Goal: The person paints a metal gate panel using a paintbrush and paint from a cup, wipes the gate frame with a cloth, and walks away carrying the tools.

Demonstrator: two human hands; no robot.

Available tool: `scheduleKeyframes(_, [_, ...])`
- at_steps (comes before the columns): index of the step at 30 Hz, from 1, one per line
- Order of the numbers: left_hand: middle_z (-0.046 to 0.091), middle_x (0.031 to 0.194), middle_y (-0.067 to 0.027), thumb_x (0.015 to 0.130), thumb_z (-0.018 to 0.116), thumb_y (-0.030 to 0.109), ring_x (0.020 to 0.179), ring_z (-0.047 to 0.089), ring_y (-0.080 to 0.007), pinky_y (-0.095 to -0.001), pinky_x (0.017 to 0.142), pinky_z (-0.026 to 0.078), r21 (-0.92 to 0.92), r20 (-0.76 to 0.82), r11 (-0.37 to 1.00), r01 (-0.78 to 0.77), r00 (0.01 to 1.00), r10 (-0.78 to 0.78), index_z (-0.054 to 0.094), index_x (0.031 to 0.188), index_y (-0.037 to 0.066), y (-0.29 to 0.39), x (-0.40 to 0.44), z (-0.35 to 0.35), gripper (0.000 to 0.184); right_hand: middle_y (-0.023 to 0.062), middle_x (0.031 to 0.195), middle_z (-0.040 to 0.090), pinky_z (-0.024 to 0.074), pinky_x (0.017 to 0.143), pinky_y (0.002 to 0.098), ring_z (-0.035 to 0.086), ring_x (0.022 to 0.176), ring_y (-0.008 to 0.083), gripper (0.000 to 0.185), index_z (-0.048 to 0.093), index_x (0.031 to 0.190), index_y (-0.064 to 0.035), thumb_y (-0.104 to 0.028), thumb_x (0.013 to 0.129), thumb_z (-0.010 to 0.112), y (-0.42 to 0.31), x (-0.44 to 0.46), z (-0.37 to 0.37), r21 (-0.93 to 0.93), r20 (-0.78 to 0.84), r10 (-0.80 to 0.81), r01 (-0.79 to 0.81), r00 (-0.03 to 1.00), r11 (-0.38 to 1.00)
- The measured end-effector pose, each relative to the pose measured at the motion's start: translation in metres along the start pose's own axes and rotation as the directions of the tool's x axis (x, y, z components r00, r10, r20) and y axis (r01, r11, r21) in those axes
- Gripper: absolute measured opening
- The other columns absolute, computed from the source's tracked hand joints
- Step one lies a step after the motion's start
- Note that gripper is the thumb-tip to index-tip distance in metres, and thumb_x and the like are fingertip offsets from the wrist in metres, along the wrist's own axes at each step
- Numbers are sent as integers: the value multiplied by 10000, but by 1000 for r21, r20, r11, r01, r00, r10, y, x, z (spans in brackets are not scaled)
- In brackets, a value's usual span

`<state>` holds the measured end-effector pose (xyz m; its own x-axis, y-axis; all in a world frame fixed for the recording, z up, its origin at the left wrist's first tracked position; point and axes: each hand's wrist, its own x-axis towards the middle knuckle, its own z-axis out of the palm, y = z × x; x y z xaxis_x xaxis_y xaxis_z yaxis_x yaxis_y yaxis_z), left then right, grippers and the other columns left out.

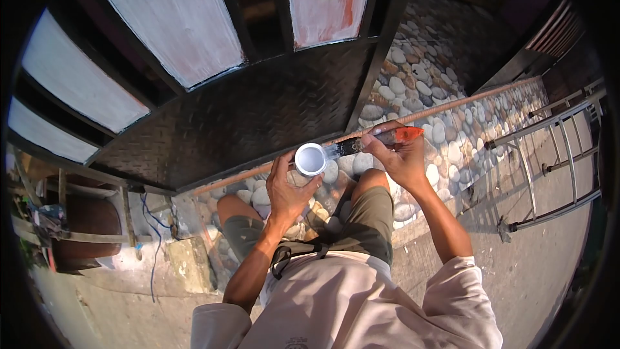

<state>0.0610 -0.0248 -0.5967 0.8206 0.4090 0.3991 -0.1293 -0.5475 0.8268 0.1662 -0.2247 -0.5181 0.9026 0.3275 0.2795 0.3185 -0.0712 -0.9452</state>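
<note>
My left hand (289, 189) is wrapped round a small white cup (310, 159) with pale contents, held over the pebbled strip in front of my knees. In my right hand (402, 158) is a paintbrush (349, 147) with a red-orange handle end and a dark middle. Its pale bristle end points left and meets the cup's right rim. Beyond my hands stands a dark metal gate (258, 110) with a textured lower plate and whitish painted panels (171, 19) above, one streaked with red.
An aluminium ladder (526, 178) lies at the right. Pebble paving (413, 77) continues past the gate's right edge. At the left are a brown round container (90, 223), wooden bars, a blue cord (157, 239) and a pale block (190, 265).
</note>
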Motion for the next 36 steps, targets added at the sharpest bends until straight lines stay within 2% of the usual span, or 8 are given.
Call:
scheduleKeyframes(3, [666, 1089, -162, 670, 894, 129, 948, 699, -284, -373, 819, 565, -28, 23, 998, 63, 998, -63, 600, 1170, -12, 0, 0, 2, 597, 88, 815, 707, 570, 630, 254, 691, 726, 120, 169, 668, 965, 64, -44, 875, 762, 2, -1, 1, 243, -74, 64, -45, 995, 969])
scheduleKeyframes(8, [665, 1115, -159, 672, 906, 128, 980, 697, -269, -361, 849, 569, -125, 47, 988, 88, 995, -83, 603, 1186, -10, -16, -7, 6, 613, 148, 959, 711, 594, 703, 283, 704, 822, 150, 182, 670, 991, 72, -21, 867, 765, 2, 2, -9, 336, -155, 62, -6, 986, 942])
scheduleKeyframes(11, [667, 1125, -155, 676, 904, 121, 985, 696, -260, -359, 854, 569, -99, 86, 993, 69, 994, -61, 595, 1212, -7, -19, -13, 0, 632, 131, 1013, 735, 584, 793, 306, 720, 923, 208, 194, 740, 953, -2, -17, 778, 821, -22, 14, -18, -173, -91, -425, 406, 900, 897])
scheduleKeyframes(19, [679, 1121, -127, 674, 893, 102, 973, 689, -223, -347, 849, 561, -158, 82, 975, 154, 986, -142, 602, 1220, 0, -33, -33, -11, 627, 116, 1044, 701, 592, 792, 322, 711, 928, 256, 297, 720, 1027, -26, 29, 748, 803, -64, 57, -28, -353, 111, -756, 737, 645, 577])
scheduleKeyframes(26, [691, 1092, -131, 650, 901, 112, 959, 700, -229, -355, 849, 558, -109, 75, 980, 166, 985, -158, 608, 1200, -1, -40, -36, -13, 633, 98, 1026, 692, 589, 767, 342, 705, 928, 268, 252, 711, 1020, -42, -20, 780, 782, -90, 93, -34, -367, 226, -776, 789, 589, 493])
scheduleKeyframes(28, [695, 1082, -128, 653, 900, 110, 958, 700, -224, -349, 842, 558, -125, 70, 979, 161, 986, -153, 610, 1199, 0, -39, -35, -12, 628, 98, 1021, 696, 589, 774, 341, 708, 931, 263, 234, 713, 1008, -45, -29, 783, 777, -105, 98, -38, -454, 176, -844, 802, 507, 388])
scheduleKeyframes(34, [694, 1080, -115, 667, 904, 111, 941, 696, -211, -344, 829, 558, -166, 92, 971, 170, 983, -157, 609, 1193, 3, -35, -33, -11, 613, 77, 1006, 703, 593, 770, 343, 710, 934, 261, 227, 717, 998, -56, -27, 780, 774, -93, 84, -35, -408, 198, -821, 807, 535, 428])
scheduleKeyframes(36, [691, 1081, -115, 669, 905, 112, 938, 694, -209, -342, 827, 557, -158, 87, 974, 163, 985, -150, 609, 1192, 2, -38, -36, -10, 611, 78, 1011, 695, 594, 767, 349, 704, 950, 266, 234, 716, 1003, -64, -29, 777, 762, -82, 82, -32, -379, 271, -726, 764, 631, 522])
